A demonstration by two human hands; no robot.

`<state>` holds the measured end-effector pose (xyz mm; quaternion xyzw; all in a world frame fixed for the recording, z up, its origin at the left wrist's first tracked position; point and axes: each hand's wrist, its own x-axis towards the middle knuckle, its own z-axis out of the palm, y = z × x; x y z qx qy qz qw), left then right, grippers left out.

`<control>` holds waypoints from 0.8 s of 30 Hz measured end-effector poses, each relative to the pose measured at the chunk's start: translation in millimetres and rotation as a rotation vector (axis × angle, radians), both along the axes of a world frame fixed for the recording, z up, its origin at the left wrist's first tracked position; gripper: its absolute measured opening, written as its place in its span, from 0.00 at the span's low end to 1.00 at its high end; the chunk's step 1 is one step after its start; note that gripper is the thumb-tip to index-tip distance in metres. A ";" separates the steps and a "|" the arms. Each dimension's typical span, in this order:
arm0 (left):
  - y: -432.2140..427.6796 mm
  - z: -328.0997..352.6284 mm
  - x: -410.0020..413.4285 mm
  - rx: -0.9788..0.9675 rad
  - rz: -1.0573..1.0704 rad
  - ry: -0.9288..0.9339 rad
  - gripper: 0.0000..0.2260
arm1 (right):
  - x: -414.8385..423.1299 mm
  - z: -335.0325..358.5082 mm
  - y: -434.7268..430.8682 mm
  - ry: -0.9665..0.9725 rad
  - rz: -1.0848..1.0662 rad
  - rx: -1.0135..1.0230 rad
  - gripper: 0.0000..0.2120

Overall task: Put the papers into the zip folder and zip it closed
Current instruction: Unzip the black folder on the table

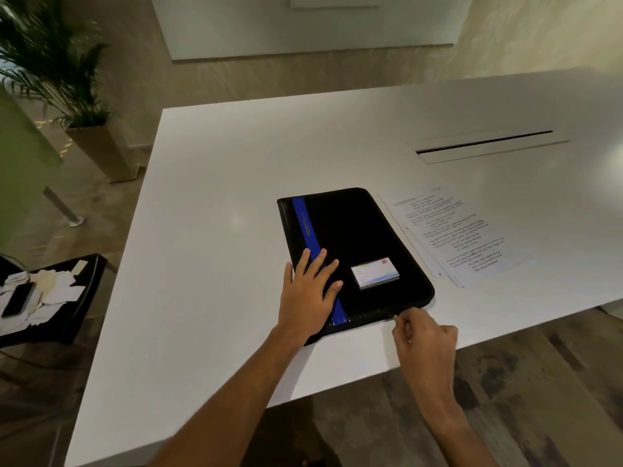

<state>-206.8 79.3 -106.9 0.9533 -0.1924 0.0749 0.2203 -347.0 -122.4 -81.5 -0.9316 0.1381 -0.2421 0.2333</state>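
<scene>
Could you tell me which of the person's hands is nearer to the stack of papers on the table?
The right hand, pinching at the zip folder's near edge, is nearer the papers. The left hand lies flat on the folder's far side from them.

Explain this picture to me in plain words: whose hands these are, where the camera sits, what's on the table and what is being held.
There is no machine here. A person wears a camera on their head, so you look down along their own arms. On the white table lies a black zip folder with a blue stripe, lying shut. Printed papers rest beside it, still outside. The left hand presses flat on the folder. The right hand pinches at the folder's near edge, seemingly the zipper pull, though that is too small to confirm.
</scene>
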 end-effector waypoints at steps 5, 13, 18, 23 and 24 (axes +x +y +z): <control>-3.6 0.0 -1.2 0.008 0.025 -0.034 0.26 | 0.7 3.9 22.6 -0.013 -0.020 0.068 0.13; -6.0 0.0 -1.6 -0.017 0.039 -0.037 0.27 | -8.9 -13.4 86.4 0.010 0.077 0.090 0.14; -7.4 -0.1 -1.5 -0.025 0.041 -0.029 0.27 | -12.9 -17.4 82.0 0.006 0.131 0.012 0.13; -5.8 1.2 -0.9 -0.028 0.041 -0.030 0.27 | -8.6 -15.9 83.1 0.003 0.183 -0.038 0.12; -6.4 1.0 -1.0 -0.030 0.038 -0.030 0.27 | -9.4 -16.9 89.4 0.003 0.188 -0.030 0.13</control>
